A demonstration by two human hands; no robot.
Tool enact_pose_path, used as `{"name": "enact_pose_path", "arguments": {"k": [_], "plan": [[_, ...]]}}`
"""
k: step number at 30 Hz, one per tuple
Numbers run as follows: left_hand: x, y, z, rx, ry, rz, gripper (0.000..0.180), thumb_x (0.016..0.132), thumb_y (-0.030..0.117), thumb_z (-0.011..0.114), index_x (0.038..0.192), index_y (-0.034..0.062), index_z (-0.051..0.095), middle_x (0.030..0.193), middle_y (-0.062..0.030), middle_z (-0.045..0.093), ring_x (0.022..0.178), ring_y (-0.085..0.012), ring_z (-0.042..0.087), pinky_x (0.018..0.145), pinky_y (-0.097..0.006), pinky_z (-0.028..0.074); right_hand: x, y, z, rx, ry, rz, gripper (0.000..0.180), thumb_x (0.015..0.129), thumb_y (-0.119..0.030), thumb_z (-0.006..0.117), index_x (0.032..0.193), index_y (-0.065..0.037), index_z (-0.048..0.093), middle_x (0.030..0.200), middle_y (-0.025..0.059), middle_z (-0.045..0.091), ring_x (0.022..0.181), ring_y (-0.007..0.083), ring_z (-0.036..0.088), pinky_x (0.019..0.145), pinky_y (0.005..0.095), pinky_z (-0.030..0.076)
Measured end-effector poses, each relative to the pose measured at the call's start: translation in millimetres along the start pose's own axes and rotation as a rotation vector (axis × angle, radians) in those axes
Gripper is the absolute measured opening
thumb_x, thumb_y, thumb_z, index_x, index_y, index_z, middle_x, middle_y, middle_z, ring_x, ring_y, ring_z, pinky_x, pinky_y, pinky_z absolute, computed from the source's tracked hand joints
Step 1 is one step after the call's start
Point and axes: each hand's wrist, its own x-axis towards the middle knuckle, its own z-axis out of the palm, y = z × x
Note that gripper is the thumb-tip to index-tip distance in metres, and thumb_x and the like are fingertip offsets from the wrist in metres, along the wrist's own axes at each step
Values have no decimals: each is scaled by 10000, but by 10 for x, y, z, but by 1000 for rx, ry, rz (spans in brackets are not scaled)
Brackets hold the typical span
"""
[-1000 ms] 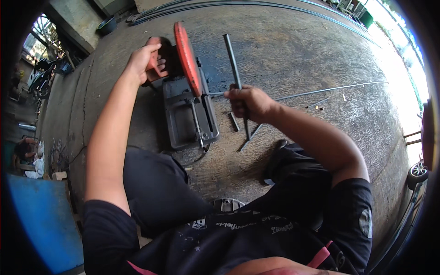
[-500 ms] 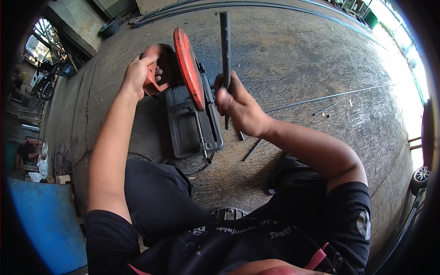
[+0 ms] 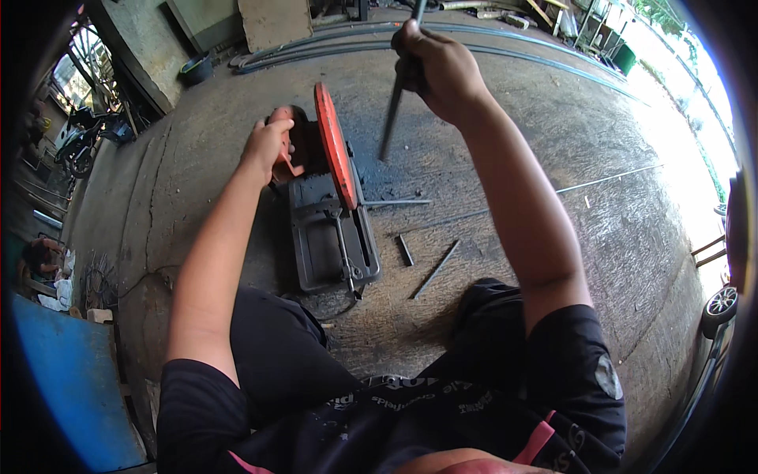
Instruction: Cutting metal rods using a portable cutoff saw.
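Note:
A cut-off saw with a red blade guard (image 3: 335,150) and a dark metal base (image 3: 335,272) stands on the floor in front of me. My left hand (image 3: 264,150) is wrapped round its red handle (image 3: 285,162), left of the guard. Farther out and to the right, my raised right hand (image 3: 446,75) grips a dark metal rod (image 3: 390,130), which slants downward, clear of the saw; its upper end runs out past the top edge. At the saw's right side, a thin metal bar (image 3: 399,202) sticks out sideways; its other end is hidden by the saw.
Two short metal pieces, a stub (image 3: 406,250) and a longer rod (image 3: 436,269), lie right of the saw. Beyond them a long thin rod (image 3: 608,178) crosses the floor. Long bars (image 3: 513,49) stretch along the far side, near a black tub (image 3: 196,69). A blue panel (image 3: 71,379) is at lower left.
My right hand has moved up and away from the saw with the metal rod, uncovering the bar at the saw's side. My left hand keeps its hold on the handle.

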Motion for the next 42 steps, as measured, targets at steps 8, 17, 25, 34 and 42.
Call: {"name": "enact_pose_path", "arguments": {"k": [8,17,25,34,42], "plan": [[-519,380,474,104,-10,903,540,884,161,609,1344,3,375,1200,-178,531,1055,-229,547,894,-324,465,-27,14,466,1142,184,-132,285,985,-291,437,1017,-17,507,807,79,525,783,213,532,810,439,473],[-936,899,734,-294,-107,907,176,959,146,508,1033,8,588,975,-82,651,838,-137,616,776,-273,524,-360,214,698,1172,29,119,383,981,-385,407,1055,-19,493,825,79,551,724,178,535,680,299,472],[-918,916,499,121,270,901,222,910,206,617,806,10,623,726,-24,631,660,-87,563,597,-248,460,-471,259,367,-204,-145,150,442,904,-440,569,904,1,589,772,61,569,661,115,528,571,270,444],[-870,933,476,181,303,892,285,868,282,674,767,21,625,654,2,606,619,-75,541,569,-245,429,-420,571,579,-87,-415,36,477,849,-354,665,1096,47,590,932,74,646,878,138,583,817,310,480],[-743,834,353,-283,-312,732,168,956,99,488,958,-18,609,789,-72,653,701,-146,645,673,-276,546,-376,659,558,-77,-438,17,331,821,-184,711,1048,34,610,922,43,649,877,121,562,850,293,450]]}}
